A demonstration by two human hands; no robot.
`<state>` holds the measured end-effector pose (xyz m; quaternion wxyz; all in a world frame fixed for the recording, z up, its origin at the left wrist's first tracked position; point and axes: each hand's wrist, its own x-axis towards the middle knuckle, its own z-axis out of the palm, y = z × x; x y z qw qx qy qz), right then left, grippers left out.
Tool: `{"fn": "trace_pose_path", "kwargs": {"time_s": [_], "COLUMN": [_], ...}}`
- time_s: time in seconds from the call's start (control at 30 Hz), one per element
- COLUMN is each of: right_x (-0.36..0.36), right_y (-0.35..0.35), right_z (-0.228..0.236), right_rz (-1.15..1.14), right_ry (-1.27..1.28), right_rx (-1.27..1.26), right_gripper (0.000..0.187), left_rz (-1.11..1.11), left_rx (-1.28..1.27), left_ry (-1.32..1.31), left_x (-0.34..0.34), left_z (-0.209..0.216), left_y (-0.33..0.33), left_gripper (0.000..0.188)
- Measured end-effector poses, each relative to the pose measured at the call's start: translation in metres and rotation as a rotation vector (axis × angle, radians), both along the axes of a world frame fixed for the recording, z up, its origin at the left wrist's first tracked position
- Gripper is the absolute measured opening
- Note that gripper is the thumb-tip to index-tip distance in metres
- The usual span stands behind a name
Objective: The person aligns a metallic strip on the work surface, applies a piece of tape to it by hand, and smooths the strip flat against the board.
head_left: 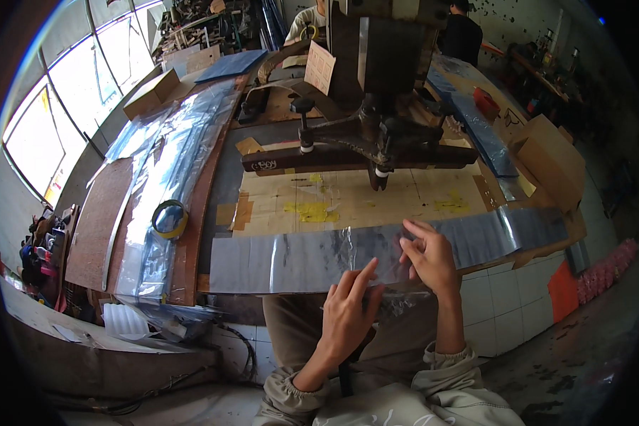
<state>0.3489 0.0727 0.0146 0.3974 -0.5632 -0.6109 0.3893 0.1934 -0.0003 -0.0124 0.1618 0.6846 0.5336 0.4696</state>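
Note:
Over the near edge of the bench, my left hand (346, 312) has its fingers stretched forward and its thumb apart. To its right, my right hand (429, 259) has bent fingers, closed on what looks like a thin clear plastic sheet (399, 301), whose crumpled part shows between my wrists. Its exact outline is hard to make out. Beneath my fingers lies a long grey, glossy plastic strip (277, 263) along the bench front. Beyond it is a pale board (263, 202) with yellow and brown tape patches. A dark metal press head (376, 135) with a crossbar stands over the board.
On the left, clear plastic sheets (181, 153) cover a side table, with a tape roll (170, 219) on top. Cardboard boxes (550, 160) stand at right and far left. A red tape dispenser (485, 104) sits at the far right. Two people (463, 32) are behind the press.

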Motion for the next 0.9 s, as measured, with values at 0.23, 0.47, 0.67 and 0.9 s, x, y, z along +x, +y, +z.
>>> {"fn": "trace_pose_path", "kwargs": {"time_s": [0.23, 0.47, 0.67, 0.9], "right_x": [-0.005, -0.022, -0.040, -0.040], "right_y": [0.041, 0.048, 0.033, 0.038], "right_z": [-0.018, -0.027, -0.019, -0.024], "right_rz": [-0.006, -0.036, -0.203, -0.169], "right_ry": [-0.398, -0.542, -0.603, -0.646], "right_rx": [0.276, 0.201, 0.135, 0.171], "right_gripper": [0.031, 0.031, 0.030, 0.032], "left_rz": [0.063, 0.057, 0.061, -0.198], "left_rx": [-0.081, -0.034, -0.040, -0.141], "left_ry": [0.021, 0.056, 0.025, -0.119], "left_x": [0.003, -0.008, -0.006, -0.023], "left_z": [-0.001, 0.003, 0.007, 0.010], "left_y": [0.028, 0.041, 0.047, 0.051], "left_gripper": [0.034, 0.030, 0.028, 0.041]}}
